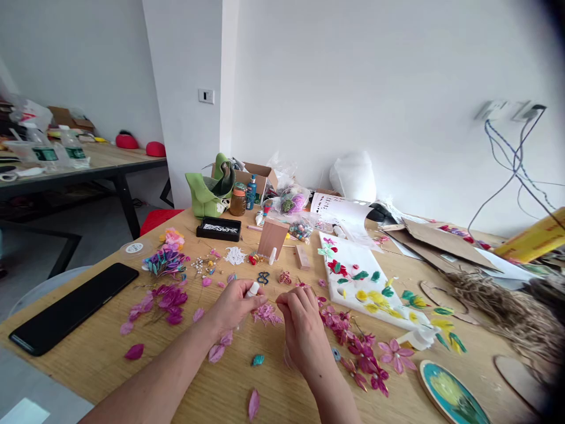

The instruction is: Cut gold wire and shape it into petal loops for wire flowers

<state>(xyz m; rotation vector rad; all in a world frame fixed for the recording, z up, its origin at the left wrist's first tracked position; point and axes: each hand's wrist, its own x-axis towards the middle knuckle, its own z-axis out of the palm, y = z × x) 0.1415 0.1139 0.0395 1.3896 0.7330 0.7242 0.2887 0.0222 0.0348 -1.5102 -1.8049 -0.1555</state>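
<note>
My left hand point(233, 301) is closed around a small white-capped bottle point(253, 289), mostly hidden by the fingers. To its right, my right hand point(303, 324) is in a pinch, and whatever sits between its fingertips is too small to make out. Pink stamens point(266, 315) lie on the table between the two hands. Dark pink flowers point(364, 350) spread out to the right of my right hand. Loose pale pink petals point(217, 352) are beneath my left wrist, and a teal piece point(258, 360) lies nearer to me.
A wooden block stand point(272, 240) rises beyond my hands. On the right, a white foam board point(353, 271) bears yellow, red and green flower pieces. A black tray point(219, 228) and green felt bag point(203, 197) stand at the back left; a long black case point(73, 309) lies far left.
</note>
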